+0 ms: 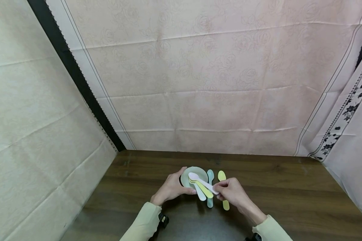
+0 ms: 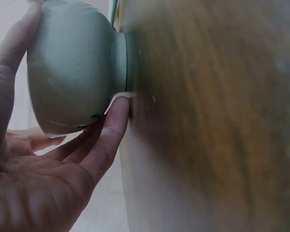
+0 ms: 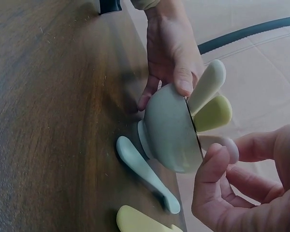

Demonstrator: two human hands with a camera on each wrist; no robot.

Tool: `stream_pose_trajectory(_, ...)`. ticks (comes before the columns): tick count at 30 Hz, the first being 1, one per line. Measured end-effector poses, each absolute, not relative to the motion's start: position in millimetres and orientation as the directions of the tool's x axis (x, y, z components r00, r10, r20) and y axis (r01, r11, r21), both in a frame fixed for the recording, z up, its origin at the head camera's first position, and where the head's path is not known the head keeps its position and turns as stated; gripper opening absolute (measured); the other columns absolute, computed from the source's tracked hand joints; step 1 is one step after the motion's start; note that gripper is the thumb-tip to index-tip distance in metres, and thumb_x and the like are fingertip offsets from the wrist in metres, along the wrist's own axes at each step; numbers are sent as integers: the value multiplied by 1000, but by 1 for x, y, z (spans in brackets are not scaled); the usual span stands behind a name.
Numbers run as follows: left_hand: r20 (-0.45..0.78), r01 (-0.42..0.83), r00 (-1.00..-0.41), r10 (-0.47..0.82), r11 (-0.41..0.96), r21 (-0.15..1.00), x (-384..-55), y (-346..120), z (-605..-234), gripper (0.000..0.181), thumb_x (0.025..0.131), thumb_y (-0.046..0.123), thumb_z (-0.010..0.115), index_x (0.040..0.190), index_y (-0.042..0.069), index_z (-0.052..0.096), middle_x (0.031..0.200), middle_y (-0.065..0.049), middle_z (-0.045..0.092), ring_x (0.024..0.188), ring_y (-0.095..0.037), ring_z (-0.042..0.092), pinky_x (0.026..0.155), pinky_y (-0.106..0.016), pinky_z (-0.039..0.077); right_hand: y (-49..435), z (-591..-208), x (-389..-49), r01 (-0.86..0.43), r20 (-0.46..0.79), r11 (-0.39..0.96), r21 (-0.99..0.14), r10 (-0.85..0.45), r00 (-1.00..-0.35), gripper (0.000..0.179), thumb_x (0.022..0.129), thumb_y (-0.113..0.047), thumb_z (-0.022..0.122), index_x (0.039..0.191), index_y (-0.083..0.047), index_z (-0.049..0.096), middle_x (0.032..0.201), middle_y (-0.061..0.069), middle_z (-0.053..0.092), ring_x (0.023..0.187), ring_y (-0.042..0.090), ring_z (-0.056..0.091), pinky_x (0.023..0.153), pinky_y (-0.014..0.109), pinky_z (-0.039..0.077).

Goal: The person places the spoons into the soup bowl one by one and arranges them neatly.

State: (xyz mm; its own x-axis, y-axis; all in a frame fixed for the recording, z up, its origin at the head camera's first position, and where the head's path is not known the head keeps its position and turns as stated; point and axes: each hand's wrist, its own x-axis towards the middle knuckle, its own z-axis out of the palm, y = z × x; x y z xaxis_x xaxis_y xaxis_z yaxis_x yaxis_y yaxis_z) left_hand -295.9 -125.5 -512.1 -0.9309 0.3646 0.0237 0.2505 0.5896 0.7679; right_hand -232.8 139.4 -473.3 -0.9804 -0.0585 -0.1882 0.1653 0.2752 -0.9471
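A pale green bowl (image 1: 200, 171) stands on the wooden table, and my left hand (image 1: 173, 186) grips its side. The thumb lies at the rim, while fingertips reach down by the bowl's foot in the left wrist view. My right hand (image 1: 231, 192) pinches the handle end of a pale pinkish-white spoon (image 1: 204, 183), whose head is over the bowl. Below it a yellow-green spoon (image 1: 205, 190) and a whitish spoon (image 1: 200, 194) lean in the bowl, handles out over the rim. In the right wrist view their handles fan out beside the pinched one.
Right of the bowl a light blue spoon (image 1: 210, 203) lies on the table (image 1: 274, 187). Farther right is a yellow spoon (image 1: 222, 175), partly covered by my right hand. Pale cloth (image 1: 205, 100) hangs behind the table and along both sides.
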Motion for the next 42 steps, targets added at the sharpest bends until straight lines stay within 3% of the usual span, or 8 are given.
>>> stream_pose_trajectory(14, 16, 242, -933, 360, 591, 769, -295, -125, -511, 115, 81, 46, 98, 169, 4, 38, 154, -18, 63, 134, -30, 62, 113, -53, 52, 138, -478, -232, 193, -207, 269, -943, -23, -978, 20, 103, -10, 73, 106, 9, 81, 84, 13, 76, 66, 12, 63, 61, 24, 55)
stream_pose_trajectory(23, 12, 238, -934, 357, 597, 766, -295, -125, -511, 114, 81, 46, 98, 169, 5, 38, 154, -18, 63, 134, -30, 62, 112, -53, 52, 143, -478, -227, 141, -166, 280, -950, -67, -984, 28, 104, -18, 73, 105, 10, 80, 78, 7, 74, 67, 12, 64, 62, 24, 55)
stream_pose_trajectory(30, 8, 230, -936, 352, 595, 770, -294, -125, -512, 115, 80, 46, 98, 169, 5, 38, 156, -19, 62, 138, -33, 61, 115, -55, 51, 147, -478, -221, 128, -130, 333, -934, 17, -991, 30, 106, -23, 73, 93, 2, 82, 74, 8, 74, 65, 14, 65, 61, 26, 54)
stream_pose_trajectory(36, 0, 222, -936, 351, 592, 774, -293, -125, -512, 116, 80, 46, 98, 169, 4, 37, 157, -19, 61, 139, -33, 60, 116, -57, 50, 151, -478, -218, 128, -111, 362, -923, 68, -991, 36, 107, -23, 69, 85, 3, 79, 69, 2, 68, 65, 13, 64, 60, 26, 53)
stream_pose_trajectory(42, 9, 230, -935, 354, 589, 775, -294, -125, -511, 116, 81, 46, 98, 169, 4, 37, 156, -19, 62, 139, -33, 61, 115, -56, 51, 155, -478, -217, 114, -86, 402, -909, 86, -993, 27, 106, -19, 70, 92, 3, 80, 70, 3, 69, 66, 15, 66, 60, 26, 52)
